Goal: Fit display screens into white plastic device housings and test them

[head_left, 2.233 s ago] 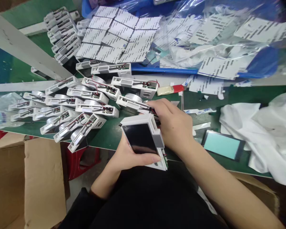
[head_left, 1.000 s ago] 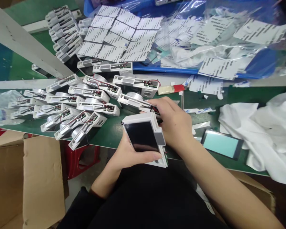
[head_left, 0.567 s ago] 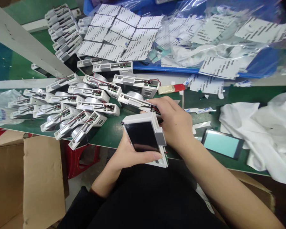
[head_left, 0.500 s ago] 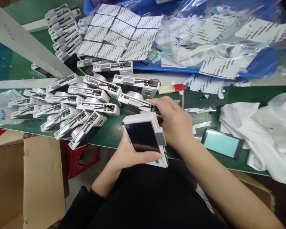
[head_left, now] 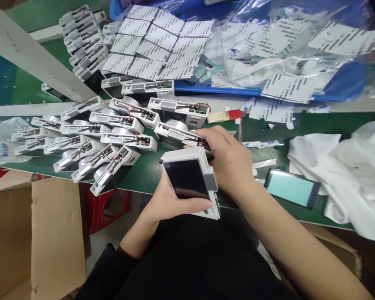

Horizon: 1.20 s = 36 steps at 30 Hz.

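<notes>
A white device with a dark screen (head_left: 187, 179) is tilted over the table's front edge, gripped by my left hand (head_left: 171, 202), whose thumb lies across its lower end. Just behind it, my right hand (head_left: 229, 160) has its fingers closed around the right end of another white device (head_left: 178, 132) with a round silver part and exposed wires. That second device is on the table, and some of my right fingertips are hidden. Several similar white devices (head_left: 128, 139) stand on edge to the left.
Printed white cards (head_left: 153, 48) and plastic bags (head_left: 281, 50) lie over a blue tray (head_left: 340, 93). A glass panel (head_left: 292, 188), white cloth (head_left: 325, 175) and red-handled brush (head_left: 225, 116) are on the green table (head_left: 331, 125). Below are a cardboard box (head_left: 58, 233) and red stool (head_left: 96, 208).
</notes>
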{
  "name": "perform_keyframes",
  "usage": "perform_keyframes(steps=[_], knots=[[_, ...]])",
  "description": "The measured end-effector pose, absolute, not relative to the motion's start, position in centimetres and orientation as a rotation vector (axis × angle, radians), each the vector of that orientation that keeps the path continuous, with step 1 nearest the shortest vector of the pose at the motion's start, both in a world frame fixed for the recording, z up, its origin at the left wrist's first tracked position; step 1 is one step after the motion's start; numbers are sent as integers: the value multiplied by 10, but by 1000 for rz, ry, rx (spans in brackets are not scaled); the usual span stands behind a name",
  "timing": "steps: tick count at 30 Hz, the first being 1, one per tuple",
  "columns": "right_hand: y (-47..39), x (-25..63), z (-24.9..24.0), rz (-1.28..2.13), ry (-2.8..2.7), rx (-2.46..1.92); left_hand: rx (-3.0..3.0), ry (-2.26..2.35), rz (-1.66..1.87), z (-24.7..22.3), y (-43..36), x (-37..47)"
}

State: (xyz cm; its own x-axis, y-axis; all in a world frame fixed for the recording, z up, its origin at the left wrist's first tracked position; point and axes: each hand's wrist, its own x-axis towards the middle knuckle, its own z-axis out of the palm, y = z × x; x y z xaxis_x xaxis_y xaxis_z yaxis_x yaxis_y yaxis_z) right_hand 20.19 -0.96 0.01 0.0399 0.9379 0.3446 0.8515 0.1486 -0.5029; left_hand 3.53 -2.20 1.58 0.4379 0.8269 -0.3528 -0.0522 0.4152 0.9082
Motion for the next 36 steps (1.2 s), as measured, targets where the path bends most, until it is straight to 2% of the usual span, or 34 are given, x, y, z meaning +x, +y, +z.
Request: perform_keyframes(steps=[36], knots=[[-9,202,0,179,-1804,-1727,907,913,648,17,-22,35]])
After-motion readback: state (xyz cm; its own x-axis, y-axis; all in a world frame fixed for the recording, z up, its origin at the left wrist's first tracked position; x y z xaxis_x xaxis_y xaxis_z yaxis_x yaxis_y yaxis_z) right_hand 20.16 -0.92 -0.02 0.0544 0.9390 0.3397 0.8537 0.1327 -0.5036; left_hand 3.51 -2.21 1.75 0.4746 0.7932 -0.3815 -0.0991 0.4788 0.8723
